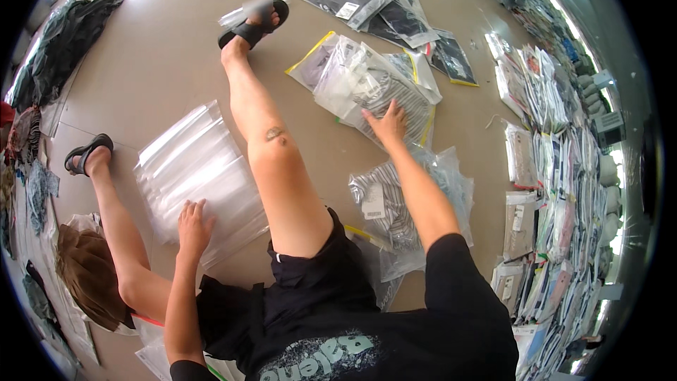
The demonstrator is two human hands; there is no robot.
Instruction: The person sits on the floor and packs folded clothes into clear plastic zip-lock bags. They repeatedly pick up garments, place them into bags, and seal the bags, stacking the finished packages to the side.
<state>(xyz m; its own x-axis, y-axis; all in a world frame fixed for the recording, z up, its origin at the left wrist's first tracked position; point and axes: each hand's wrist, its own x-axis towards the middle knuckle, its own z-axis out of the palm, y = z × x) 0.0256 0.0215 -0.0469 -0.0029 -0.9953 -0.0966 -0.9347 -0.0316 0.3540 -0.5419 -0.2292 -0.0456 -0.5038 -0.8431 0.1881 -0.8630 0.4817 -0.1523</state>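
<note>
My left hand (195, 226) lies with fingers outstretched on the near edge of a fanned stack of clear plastic bags (190, 162) on the floor, between my legs. On the right, my right hand (388, 125) rests spread on a clear bag holding a grey striped garment (405, 92), the top one of a pile of bagged clothes. Under my right forearm sits another bagged striped garment (395, 204) with a white label (373, 202). Neither hand is closed around anything.
Bagged dark garments (381, 10) lie farther off. Long rows of packed clothes (550, 204) line the right side. Loose dark clothes (63, 49) and a brown garment (88, 275) are at the left. My sandalled foot (257, 25) is beside a small plastic bundle.
</note>
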